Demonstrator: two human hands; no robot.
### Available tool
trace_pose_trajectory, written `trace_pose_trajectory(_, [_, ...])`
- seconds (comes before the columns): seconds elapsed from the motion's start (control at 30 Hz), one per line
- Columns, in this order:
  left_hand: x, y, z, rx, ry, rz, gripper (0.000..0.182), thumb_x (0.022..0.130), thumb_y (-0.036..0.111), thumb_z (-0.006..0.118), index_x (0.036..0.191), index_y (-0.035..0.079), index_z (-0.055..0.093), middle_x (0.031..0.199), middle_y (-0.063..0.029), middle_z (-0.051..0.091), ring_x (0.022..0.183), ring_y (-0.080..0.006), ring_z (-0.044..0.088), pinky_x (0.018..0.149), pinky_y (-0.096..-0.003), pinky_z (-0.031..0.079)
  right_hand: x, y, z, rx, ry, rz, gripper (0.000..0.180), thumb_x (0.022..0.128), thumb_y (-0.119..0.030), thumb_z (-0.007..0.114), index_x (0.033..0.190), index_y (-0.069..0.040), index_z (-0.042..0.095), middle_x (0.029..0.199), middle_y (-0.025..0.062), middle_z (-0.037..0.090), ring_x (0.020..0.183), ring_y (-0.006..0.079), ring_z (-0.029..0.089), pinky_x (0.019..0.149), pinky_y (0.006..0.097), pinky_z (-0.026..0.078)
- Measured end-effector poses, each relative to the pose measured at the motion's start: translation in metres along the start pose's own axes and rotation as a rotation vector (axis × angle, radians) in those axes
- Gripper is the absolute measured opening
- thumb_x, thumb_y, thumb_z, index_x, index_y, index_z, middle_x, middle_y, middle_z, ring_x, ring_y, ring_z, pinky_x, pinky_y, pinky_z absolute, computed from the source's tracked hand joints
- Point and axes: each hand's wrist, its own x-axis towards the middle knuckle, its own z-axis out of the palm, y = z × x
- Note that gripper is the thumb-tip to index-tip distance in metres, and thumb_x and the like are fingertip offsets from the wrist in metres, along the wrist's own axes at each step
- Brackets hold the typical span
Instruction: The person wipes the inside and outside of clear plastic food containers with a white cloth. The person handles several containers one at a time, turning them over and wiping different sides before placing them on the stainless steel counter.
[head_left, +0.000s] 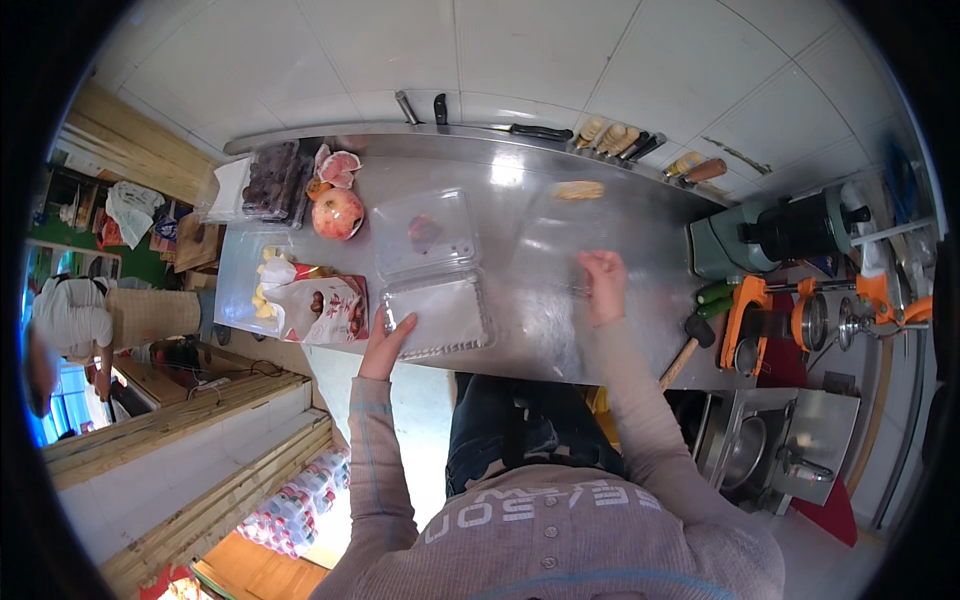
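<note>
On the steel counter (517, 330) lies a clear plastic clamshell container (439, 311) with its lid (442, 232) folded back and a white sheet in its base. My left hand (390, 341) rests at the base's left front edge, thumb over the rim. My right hand (604, 281) is blurred above the counter to the right; its fingertips are pinched together, and whether they hold something thin and clear cannot be told. Behind that hand lies a small yellowish bundle (577, 190). A pomegranate (337, 214) stands left of the lid, near a printed paper bag (322, 307) with chestnuts.
Clear boxes of dark fruit (274, 184) stand at the back left. Knives (540, 133) and wooden-handled tools (611, 139) line the wall. On the right are a green juicer (731, 240), cucumbers (716, 300), a mallet (697, 334) and an orange press (750, 315). Another person (71, 319) is far left.
</note>
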Motion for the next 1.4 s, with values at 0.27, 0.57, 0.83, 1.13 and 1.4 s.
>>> trace_pose_trajectory(0.27, [0.000,-0.008,-0.006,0.011,0.030,-0.016,0.061,0.092,0.029,0.067,0.139,-0.001,0.042,0.127,-0.0090,0.056,0.118,-0.0168,0.050,0.101,-0.0287,0.039,-0.021,-0.046,-0.062,0.186,-0.043,0.076,0.033,0.088,-0.021,0.070,0.115,-0.008,0.057,0.071,-0.0051,0.050,0.056,0.0026,0.042,0.048,0.0188,0.031])
trace_pose_trajectory(0.57, [0.000,-0.030,-0.066,-0.292,-0.015,-0.132,0.048,0.095,0.030,0.061,0.133,0.003,0.050,0.121,-0.0053,0.059,0.108,-0.0171,0.057,0.094,-0.0319,0.045,-0.001,0.062,-0.107,0.031,0.214,-0.020,0.063,0.088,-0.020,0.072,0.138,0.001,0.040,0.117,0.0123,0.058,0.110,0.0195,0.056,0.079,0.0276,0.050])
trace_pose_trajectory(0.83, [-0.006,-0.035,-0.080,-0.372,-0.021,-0.185,0.049,0.094,0.040,0.061,0.130,0.008,0.053,0.122,-0.0054,0.060,0.111,-0.0215,0.058,0.097,-0.0392,0.046,-0.106,0.016,0.010,-0.292,-0.387,-0.438,0.056,0.090,-0.022,0.068,0.136,0.000,0.045,0.138,0.0187,0.049,0.127,0.0320,0.048,0.105,0.0400,0.039])
trace_pose_trajectory(1.13, [-0.017,-0.027,-0.057,-0.456,-0.009,-0.079,0.052,0.099,0.041,0.049,0.136,0.004,0.048,0.132,-0.0105,0.056,0.122,-0.0263,0.052,0.105,-0.0423,0.040,-0.170,0.006,0.074,-0.507,-0.665,-0.532,0.084,0.087,-0.048,0.065,0.147,0.001,0.031,0.152,0.0313,0.021,0.141,0.0461,0.024,0.111,0.0560,0.023])
trace_pose_trajectory(1.4, [-0.032,-0.006,-0.032,-0.514,0.025,0.027,0.051,0.101,0.040,0.043,0.136,0.003,0.048,0.134,-0.0125,0.055,0.124,-0.0276,0.051,0.108,-0.0427,0.037,-0.180,-0.020,0.072,-0.456,-0.753,-0.477,0.078,0.085,-0.042,0.069,0.148,-0.011,0.036,0.159,0.0209,0.015,0.146,0.0435,0.014,0.111,0.0624,0.016])
